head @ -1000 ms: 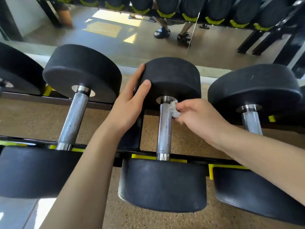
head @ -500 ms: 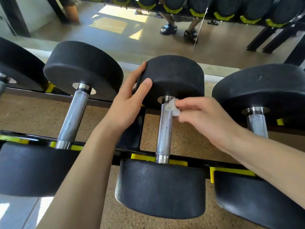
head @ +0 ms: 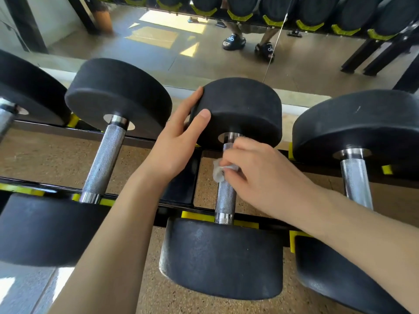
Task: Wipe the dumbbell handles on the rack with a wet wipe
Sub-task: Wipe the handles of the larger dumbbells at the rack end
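I see my right hand (head: 260, 175) over the knurled handle (head: 225, 196) of the middle dumbbell (head: 226, 257), and its fingers are curled around a small white wet wipe (head: 219, 172). The wipe is pressed on the upper part of the handle; a crumpled piece of it comes out on the left side of my fingertips. Below my fingers the handle is bare metal down to the near head of the dumbbell. Just above my fingers the smooth collar (head: 230, 138) goes into the far head (head: 240, 109).

My left hand (head: 179, 143) lies on the left side of this far head. Its fingers are straight and close together, the thumb lies on the front edge and the other fingers reach up along the round side. They press flat on the rubber and are not closed around it.

Left of my left hand a second dumbbell (head: 104, 159) rests on the black rack (head: 179, 191) with yellow pads. Right of my right hand there is a third dumbbell (head: 356, 177). Beyond my fingertips a mirror (head: 158, 41) shows the floor.
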A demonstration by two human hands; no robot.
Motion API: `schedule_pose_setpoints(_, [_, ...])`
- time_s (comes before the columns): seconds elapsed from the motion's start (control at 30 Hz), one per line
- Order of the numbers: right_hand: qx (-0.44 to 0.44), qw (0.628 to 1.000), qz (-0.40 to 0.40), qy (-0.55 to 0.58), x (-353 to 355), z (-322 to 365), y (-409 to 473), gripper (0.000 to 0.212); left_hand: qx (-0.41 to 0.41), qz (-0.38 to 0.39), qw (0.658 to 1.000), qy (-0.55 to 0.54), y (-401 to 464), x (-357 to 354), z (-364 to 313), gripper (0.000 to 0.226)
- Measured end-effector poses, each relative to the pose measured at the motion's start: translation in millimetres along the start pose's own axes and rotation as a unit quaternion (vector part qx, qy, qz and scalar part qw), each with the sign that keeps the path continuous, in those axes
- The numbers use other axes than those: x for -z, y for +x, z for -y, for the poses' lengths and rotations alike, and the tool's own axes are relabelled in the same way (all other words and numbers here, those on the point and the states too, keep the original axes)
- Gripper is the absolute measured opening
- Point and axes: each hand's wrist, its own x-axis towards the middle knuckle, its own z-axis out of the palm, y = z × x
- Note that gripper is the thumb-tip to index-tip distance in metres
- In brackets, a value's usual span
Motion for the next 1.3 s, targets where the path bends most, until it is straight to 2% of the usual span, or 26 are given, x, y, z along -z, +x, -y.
schedule_pose_setpoints(0.17, [-0.037,0.997,-0.066,-0.021,8.3,-6.6,0.4,0.01,0.001,0.011,1.0,0.013,0.9,3.3,1.1,0.05])
schedule_pose_setpoints(0.23, [-0.061,0.996,-0.069,-0.007,5.6,-7.1,-1.1,0.007,0.0,0.011,1.0,0.01,1.3,3.3,1.3,0.05])
schedule_pose_setpoints(0.37, [-0.05,0.995,-0.009,0.083,0.7,-0.5,-3.3,0.008,0.0,0.009,1.0,0.013,1.6,3.2,1.3,0.05])
schedule_pose_setpoints(0.47, [0.014,0.996,0.06,0.063,-1.3,8.1,-2.9,0.01,-0.003,0.014,1.0,0.009,2.9,4.1,3.3,0.051])
schedule_pose_setpoints(0.67, [0.05,0.994,0.09,0.021,-5.0,11.7,-1.9,0.018,-0.007,0.012,1.0,0.013,3.3,4.8,4.7,0.051])
schedule_pose_setpoints(0.8, [0.041,0.995,0.093,0.021,2.4,12.8,-1.7,0.011,-0.005,0.012,1.0,0.015,2.5,4.7,3.7,0.052])
schedule_pose_setpoints(0.97, [-0.058,0.998,-0.005,0.017,11.8,-3.2,-9.2,0.008,-0.007,0.003,1.0,0.014,2.6,2.4,2.0,0.049])
schedule_pose_setpoints(1.1, [-0.08,0.991,0.06,0.088,5.1,-4.8,-17.0,0.01,-0.008,0.001,1.0,0.007,1.9,1.7,1.9,0.049])
schedule_pose_setpoints(1.2, [-0.01,0.975,0.115,0.188,10.5,4.3,-18.0,0.008,-0.008,-0.001,1.0,0.004,2.3,1.5,2.8,0.049])
schedule_pose_setpoints(1.3, [0.059,0.972,0.18,0.138,3.7,11.4,-10.0,0.013,-0.005,-0.001,1.0,0.01,2.5,1.5,3.6,0.049])
